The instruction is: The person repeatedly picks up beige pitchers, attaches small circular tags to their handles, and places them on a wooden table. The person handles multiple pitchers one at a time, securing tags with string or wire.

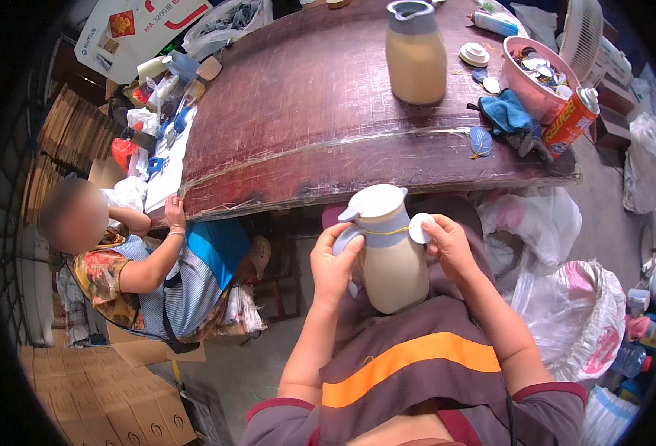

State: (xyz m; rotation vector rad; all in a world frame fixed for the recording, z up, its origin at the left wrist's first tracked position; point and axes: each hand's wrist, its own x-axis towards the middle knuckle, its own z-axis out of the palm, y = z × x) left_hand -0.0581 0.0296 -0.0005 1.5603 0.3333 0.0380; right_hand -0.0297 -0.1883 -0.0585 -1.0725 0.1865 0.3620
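A cream vacuum jug (393, 276) with a blue-grey neck and a white lid (378, 199) stands slightly tilted on my lap, below the table edge. My left hand (332, 260) is closed around its blue-grey handle (348, 243). A thin yellow cord (387, 232) runs around the jug's neck toward a round white tag (420, 228). Between thumb and fingers, my right hand (447, 241) pinches that tag beside the neck. On the table, a second cream jug (416, 67) stands upright, and near it lies a round white lid (474, 53).
The dark red table (306, 97) spans ahead. At its right are a pink basket (518, 88) of round tags, a blue glove (505, 111), a blue tag (480, 141) and a red-orange spray can (570, 123). A co-worker (146, 267) sits left; plastic bags (558, 312) lie right.
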